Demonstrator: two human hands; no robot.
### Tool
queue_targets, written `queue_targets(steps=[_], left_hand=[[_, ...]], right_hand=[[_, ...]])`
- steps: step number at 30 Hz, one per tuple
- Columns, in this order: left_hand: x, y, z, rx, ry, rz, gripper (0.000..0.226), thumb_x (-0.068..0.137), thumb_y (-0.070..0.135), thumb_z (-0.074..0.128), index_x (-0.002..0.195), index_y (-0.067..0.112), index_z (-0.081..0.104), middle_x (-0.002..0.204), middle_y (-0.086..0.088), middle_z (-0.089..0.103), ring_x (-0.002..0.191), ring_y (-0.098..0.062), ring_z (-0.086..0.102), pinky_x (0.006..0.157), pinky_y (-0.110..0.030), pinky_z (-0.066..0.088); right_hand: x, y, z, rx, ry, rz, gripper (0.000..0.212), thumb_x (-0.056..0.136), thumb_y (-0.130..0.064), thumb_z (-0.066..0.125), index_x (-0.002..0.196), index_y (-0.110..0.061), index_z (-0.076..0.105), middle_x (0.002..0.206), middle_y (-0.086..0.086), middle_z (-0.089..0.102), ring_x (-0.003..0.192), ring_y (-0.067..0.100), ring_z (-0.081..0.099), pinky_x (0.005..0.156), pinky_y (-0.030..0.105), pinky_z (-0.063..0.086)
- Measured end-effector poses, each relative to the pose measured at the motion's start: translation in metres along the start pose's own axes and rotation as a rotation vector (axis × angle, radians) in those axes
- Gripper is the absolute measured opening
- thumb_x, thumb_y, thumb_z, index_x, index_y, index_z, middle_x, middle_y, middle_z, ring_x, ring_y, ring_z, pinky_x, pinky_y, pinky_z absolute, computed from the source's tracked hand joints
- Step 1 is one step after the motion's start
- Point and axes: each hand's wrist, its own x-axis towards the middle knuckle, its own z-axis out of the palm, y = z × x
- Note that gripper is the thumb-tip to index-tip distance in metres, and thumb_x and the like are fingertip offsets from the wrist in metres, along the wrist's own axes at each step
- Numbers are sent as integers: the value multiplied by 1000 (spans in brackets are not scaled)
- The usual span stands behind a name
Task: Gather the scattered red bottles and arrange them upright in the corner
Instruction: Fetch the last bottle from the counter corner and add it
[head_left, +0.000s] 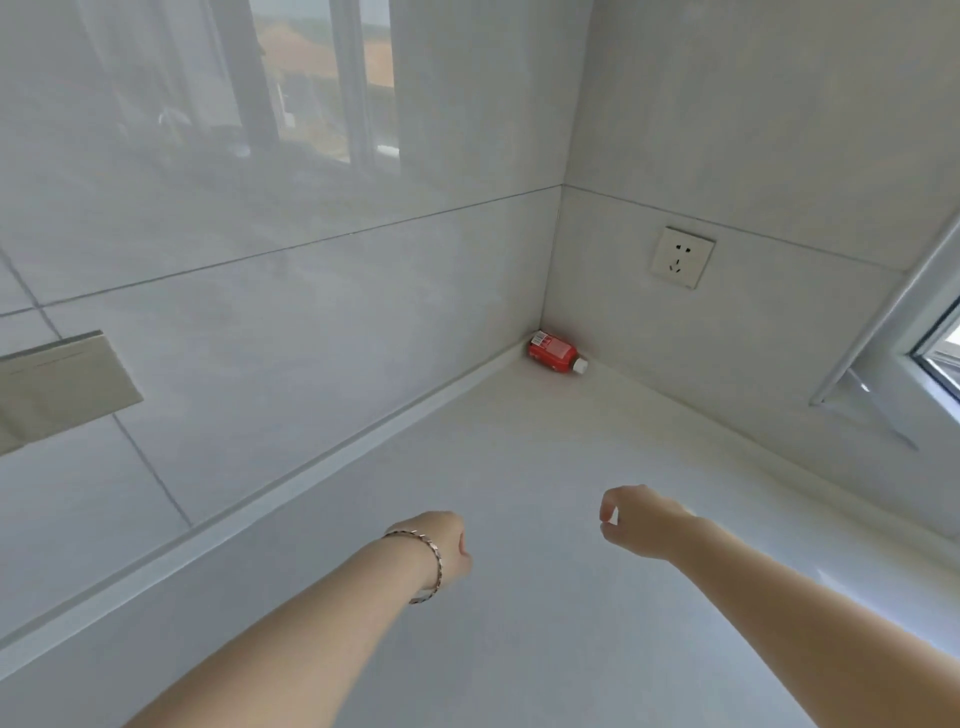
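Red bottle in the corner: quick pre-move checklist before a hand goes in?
1. Red bottle located in the corner: ok.
2. Bottle upright: not ok, it lies on its side, white cap pointing right.
3. Left hand free: ok, nothing held.
4. Right hand free: ok, fingers loosely curled, nothing visible in them.
5. Countertop path to the bottle clear: ok.
6. Other scattered bottles: cannot tell, none in view.
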Motion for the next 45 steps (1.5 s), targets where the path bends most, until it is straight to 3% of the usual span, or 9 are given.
queue_targets(steps=[3, 7, 11, 17, 24, 27, 30, 38, 45], left_hand=[[51, 11, -17, -34, 14, -25, 6, 89, 22, 42, 90, 23, 48, 120, -4, 61, 109, -24, 59, 95, -32, 47], [123, 24, -29, -118, 27, -87, 5, 90, 22, 42, 88, 24, 47, 115, -1, 62, 93, -20, 55, 91, -31, 47], [196, 31, -42, -98, 14, -146, 9, 91, 21, 40, 90, 25, 48, 113, 0, 62, 101, -22, 60, 89, -31, 47], [288, 30, -51, -47, 96, -163, 9, 93, 24, 38, 88, 28, 45, 98, 4, 60, 80, -18, 52, 70, -25, 40], [346, 17, -36, -9, 37, -177, 18, 93, 27, 40, 102, 25, 55, 107, 4, 64, 97, -19, 60, 85, -29, 48], [352, 12, -28, -2, 28, -175, 12, 93, 27, 41, 97, 27, 52, 102, 5, 60, 95, -17, 58, 86, -29, 47], [348, 9, -27, -14, 21, -175, 18, 94, 28, 41, 108, 24, 52, 105, 2, 61, 97, -20, 59, 88, -29, 47], [256, 0, -25, -99, 39, -203, 26, 95, 30, 41, 118, 23, 50, 100, 4, 57, 100, -20, 61, 90, -31, 47], [114, -46, -4, -210, -38, -410, 7, 93, 30, 41, 95, 28, 48, 99, 7, 51, 93, -17, 55, 87, -28, 45]], right_hand=[[64, 16, -10, 10, -18, -19, 28, 90, -28, 47, 115, -22, 57, 123, 1, 57, 101, 23, 57, 74, 25, 37], [162, 37, -22, 19, -36, -32, 28, 90, -27, 47, 116, -22, 57, 116, 1, 57, 95, 21, 55, 73, 24, 37], [249, 49, -38, -33, -29, -48, 36, 92, -28, 46, 127, -21, 49, 128, 0, 54, 115, 20, 55, 89, 28, 44], [371, 64, -61, 192, 125, 4, 53, 90, -22, 54, 140, -17, 36, 142, 8, 38, 123, 28, 50, 98, 35, 43], [452, 73, -40, 425, 224, -70, 32, 85, -12, 61, 117, -11, 55, 122, 15, 54, 110, 33, 54, 86, 31, 42], [455, 73, -29, 503, 332, -82, 25, 83, -4, 62, 108, -6, 60, 119, 16, 54, 99, 29, 51, 76, 21, 32], [448, 67, -32, 453, 258, -167, 27, 79, 3, 64, 105, -5, 62, 127, 14, 49, 103, 28, 51, 77, 18, 36], [369, 5, -64, 176, 155, -179, 29, 83, -16, 62, 111, -21, 60, 120, 9, 49, 110, 32, 56, 91, 33, 47], [214, -80, -37, 151, -32, -230, 39, 77, -34, 63, 112, -15, 58, 115, 6, 63, 107, 25, 60, 77, 27, 47]])
